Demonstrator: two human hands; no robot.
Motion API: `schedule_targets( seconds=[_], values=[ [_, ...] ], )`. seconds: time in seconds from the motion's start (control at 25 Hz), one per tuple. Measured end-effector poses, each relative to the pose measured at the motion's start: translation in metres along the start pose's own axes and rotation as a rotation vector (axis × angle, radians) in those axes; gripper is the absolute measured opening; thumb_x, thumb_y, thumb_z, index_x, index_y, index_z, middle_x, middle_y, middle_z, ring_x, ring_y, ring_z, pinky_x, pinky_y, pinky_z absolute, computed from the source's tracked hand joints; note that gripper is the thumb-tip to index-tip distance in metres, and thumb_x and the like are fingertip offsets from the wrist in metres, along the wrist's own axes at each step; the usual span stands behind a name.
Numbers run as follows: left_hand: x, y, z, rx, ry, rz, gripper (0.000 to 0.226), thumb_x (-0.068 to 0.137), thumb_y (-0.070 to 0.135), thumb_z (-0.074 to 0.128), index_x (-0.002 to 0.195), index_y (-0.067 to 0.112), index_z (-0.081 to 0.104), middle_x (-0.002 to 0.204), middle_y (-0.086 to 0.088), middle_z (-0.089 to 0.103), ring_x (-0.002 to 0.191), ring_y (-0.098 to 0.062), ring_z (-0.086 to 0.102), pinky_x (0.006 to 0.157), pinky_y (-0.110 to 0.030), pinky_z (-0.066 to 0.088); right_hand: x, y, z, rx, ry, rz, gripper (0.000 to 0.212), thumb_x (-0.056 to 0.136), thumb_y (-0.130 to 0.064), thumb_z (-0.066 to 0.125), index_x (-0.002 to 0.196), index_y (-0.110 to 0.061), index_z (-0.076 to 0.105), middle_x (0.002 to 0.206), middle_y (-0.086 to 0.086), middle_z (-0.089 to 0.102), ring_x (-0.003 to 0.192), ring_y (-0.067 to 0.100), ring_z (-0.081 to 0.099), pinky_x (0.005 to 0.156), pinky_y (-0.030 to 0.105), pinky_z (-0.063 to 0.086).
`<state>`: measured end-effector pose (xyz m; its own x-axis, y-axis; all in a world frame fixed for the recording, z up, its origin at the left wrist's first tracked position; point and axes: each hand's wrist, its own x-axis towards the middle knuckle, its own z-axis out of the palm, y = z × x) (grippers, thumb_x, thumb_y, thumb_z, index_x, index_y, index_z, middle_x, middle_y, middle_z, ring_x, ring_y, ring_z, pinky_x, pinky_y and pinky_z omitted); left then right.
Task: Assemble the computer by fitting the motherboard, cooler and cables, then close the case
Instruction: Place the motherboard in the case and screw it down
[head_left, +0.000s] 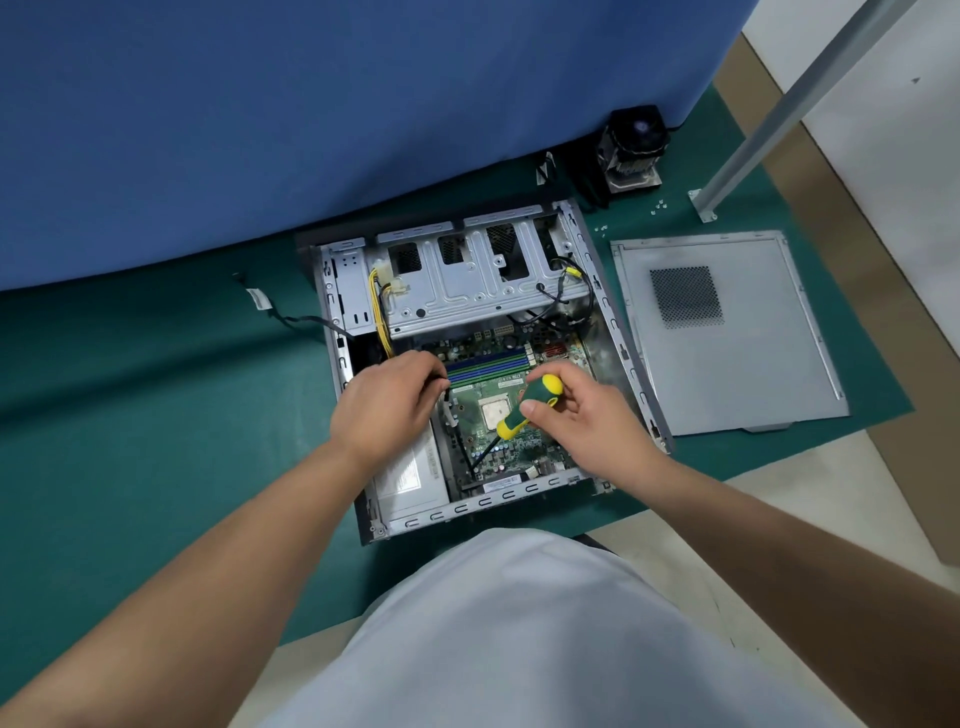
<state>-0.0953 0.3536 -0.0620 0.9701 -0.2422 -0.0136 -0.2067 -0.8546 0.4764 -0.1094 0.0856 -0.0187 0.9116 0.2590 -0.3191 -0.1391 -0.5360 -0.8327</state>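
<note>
A loose black cable (291, 318) with a small white tag lies on the green mat (156, 389) at the far left; the print on the tag is too small to read. One open computer case (613, 312) lies flat on the mat. Along its left side sits a power supply (410, 483), partly covered by the left forearm, and its label is blurred beyond reading.

The left hand (387, 402) reaches into the case at the left edge of the motherboard (519, 447); its fingers are curled around dark cables there, though the fingertips and what exactly they pinch are hidden behind the hand. A bundle of yellow wires (378, 312) runs down beside the silver drive cage (467, 280).

The motherboard lies inside the case, with four blue and green memory slots (488, 366) and one silver processor (496, 413) showing. Its printing cannot be made out.

The right hand (576, 415) grips one screwdriver (530, 405) by its yellow-and-green handle, the dark shaft slanting down to the board's lower left corner; the tip is hard to see.

Farther right, one cooler (631, 150) stands on the mat, well apart from the case, beside a few small screws (658, 206) too tiny to count. One grey side panel (727, 332) with a perforated vent lies flat just beside the case. A metal post (779, 114) is cut off at the top edge.
</note>
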Motion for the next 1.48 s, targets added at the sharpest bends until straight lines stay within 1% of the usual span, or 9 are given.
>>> schedule_targets(
  seconds=[0.12, 0.24, 0.48, 0.72, 1.08, 1.2, 1.32, 1.4, 1.48],
  values=[
    [-0.001, -0.001, 0.002, 0.012, 0.027, -0.03, 0.016, 0.104, 0.038, 0.053, 0.109, 0.028, 0.064, 0.099, 0.014, 0.068, 0.082, -0.011, 0.066, 0.067, -0.031, 0.052, 0.001, -0.001, 0.005, -0.042, -0.031, -0.058, 0.027, 0.095, -0.039, 0.069, 0.119, -0.043, 0.059, 0.086, -0.007, 0.069, 0.06, 0.006, 0.059, 0.062, 0.032, 0.058],
    [0.0, 0.0, 0.003, 0.024, 0.036, -0.042, 0.015, 0.103, 0.039, 0.053, 0.108, 0.029, 0.064, 0.098, 0.015, 0.068, 0.077, -0.011, 0.065, 0.063, -0.028, 0.048, 0.002, 0.002, 0.011, -0.038, -0.054, -0.074, 0.028, 0.095, -0.035, 0.07, 0.121, -0.041, 0.06, 0.076, -0.019, 0.063, 0.054, 0.002, 0.052, 0.055, 0.017, 0.046],
    [0.002, -0.001, 0.005, 0.056, 0.042, -0.053, 0.014, 0.103, 0.038, 0.055, 0.107, 0.029, 0.065, 0.097, 0.014, 0.069, 0.076, -0.012, 0.065, 0.064, -0.027, 0.042, 0.003, 0.003, 0.021, -0.094, -0.087, -0.111, 0.029, 0.094, -0.041, 0.068, 0.117, -0.055, 0.055, 0.08, -0.026, 0.06, 0.06, 0.001, 0.056, 0.055, 0.011, 0.045],
    [0.002, -0.003, 0.007, 0.058, 0.047, -0.058, 0.012, 0.103, 0.039, 0.055, 0.107, 0.031, 0.063, 0.096, 0.016, 0.068, 0.077, -0.009, 0.064, 0.065, -0.026, 0.04, 0.003, 0.006, 0.026, -0.121, -0.101, -0.131, 0.029, 0.095, -0.037, 0.069, 0.122, -0.038, 0.06, 0.077, -0.033, 0.06, 0.065, -0.001, 0.06, 0.057, 0.006, 0.04],
    [0.002, -0.005, 0.01, 0.067, 0.059, -0.041, 0.011, 0.102, 0.04, 0.055, 0.105, 0.032, 0.062, 0.095, 0.016, 0.067, 0.077, -0.01, 0.064, 0.066, -0.027, 0.039, 0.004, -0.005, 0.028, -0.322, -0.253, -0.217, 0.034, 0.095, -0.054, 0.06, 0.127, -0.045, 0.051, 0.093, -0.015, 0.06, 0.074, 0.002, 0.059, 0.065, 0.021, 0.045],
    [0.002, -0.005, 0.009, 0.071, 0.068, -0.039, 0.01, 0.101, 0.039, 0.056, 0.104, 0.032, 0.062, 0.093, 0.016, 0.067, 0.076, -0.01, 0.064, 0.065, -0.027, 0.038, 0.007, -0.017, 0.028, -0.434, -0.352, -0.269, 0.036, 0.095, -0.05, 0.062, 0.129, -0.042, 0.052, 0.101, -0.012, 0.063, 0.077, 0.005, 0.056, 0.071, 0.029, 0.049],
    [0.001, -0.004, 0.008, 0.058, 0.061, -0.046, 0.011, 0.101, 0.04, 0.056, 0.104, 0.032, 0.063, 0.093, 0.016, 0.067, 0.077, -0.01, 0.064, 0.065, -0.027, 0.038, 0.009, -0.03, 0.029, -0.57, -0.411, -0.346, 0.038, 0.095, -0.043, 0.055, 0.133, -0.034, 0.053, 0.122, -0.008, 0.059, 0.095, 0.014, 0.057, 0.077, 0.031, 0.046],
    [0.001, -0.004, 0.007, 0.042, 0.052, -0.036, 0.013, 0.101, 0.041, 0.056, 0.105, 0.032, 0.064, 0.095, 0.016, 0.068, 0.083, -0.01, 0.065, 0.067, -0.028, 0.041, 0.007, -0.039, 0.028, -0.603, -0.431, -0.343, 0.042, 0.094, -0.041, 0.05, 0.134, -0.03, 0.055, 0.124, -0.008, 0.056, 0.103, 0.019, 0.059, 0.084, 0.036, 0.05],
    [0.0, -0.004, 0.004, 0.01, 0.031, -0.01, 0.017, 0.1, 0.042, 0.057, 0.111, 0.032, 0.065, 0.103, 0.015, 0.069, 0.097, -0.011, 0.064, 0.078, -0.031, 0.046, 0.005, -0.049, 0.029, -0.67, -0.404, -0.348, 0.039, 0.095, -0.048, 0.051, 0.13, -0.031, 0.056, 0.115, -0.006, 0.061, 0.098, 0.021, 0.061, 0.077, 0.035, 0.051]
  ],
)
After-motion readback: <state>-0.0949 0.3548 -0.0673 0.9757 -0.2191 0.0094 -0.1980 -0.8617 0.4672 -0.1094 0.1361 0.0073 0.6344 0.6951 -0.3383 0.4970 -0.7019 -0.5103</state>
